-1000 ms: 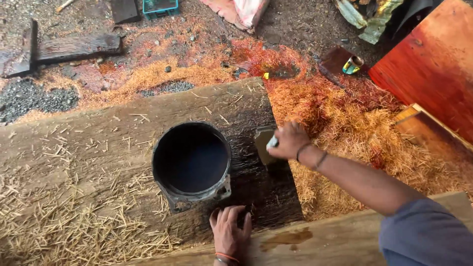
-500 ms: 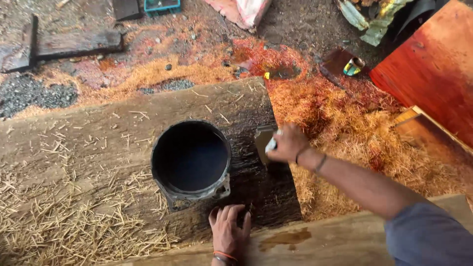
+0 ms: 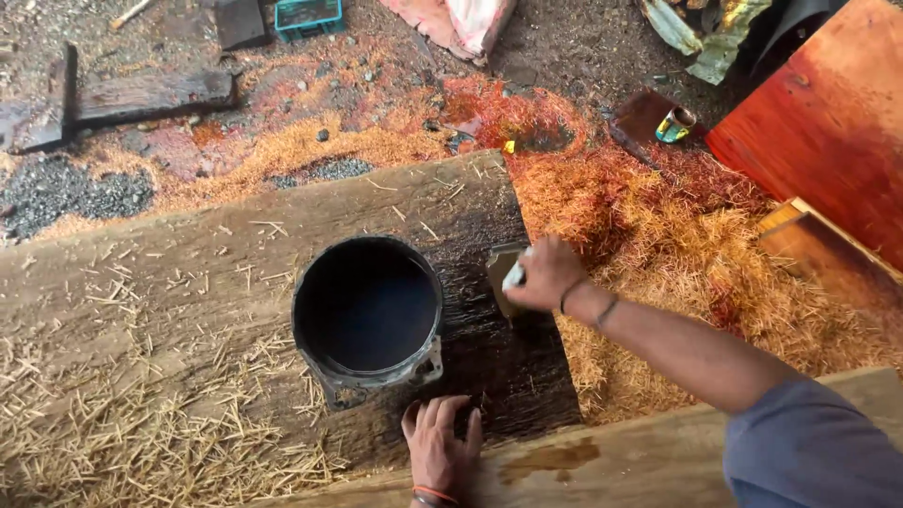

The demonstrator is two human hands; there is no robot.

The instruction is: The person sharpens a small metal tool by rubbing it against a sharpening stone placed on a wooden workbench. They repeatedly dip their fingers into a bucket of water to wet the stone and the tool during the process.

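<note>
Over a sawdust-strewn yard floor (image 3: 658,235), we are leaning on the wood slab (image 3: 188,310). Beside the black bucket (image 3: 367,310), our left hand (image 3: 440,447) is pressing flat, fingers released; our right hand (image 3: 546,275), arm outstretched, is clenching a brush (image 3: 505,278) on the slab's dark-coated end.

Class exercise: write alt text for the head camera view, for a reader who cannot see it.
A person's right hand presses a brush onto the dark, wet end of a wooden plank, beside a black bucket standing on it. The left hand rests flat on the plank's near edge, amid scattered wood shavings.
</note>
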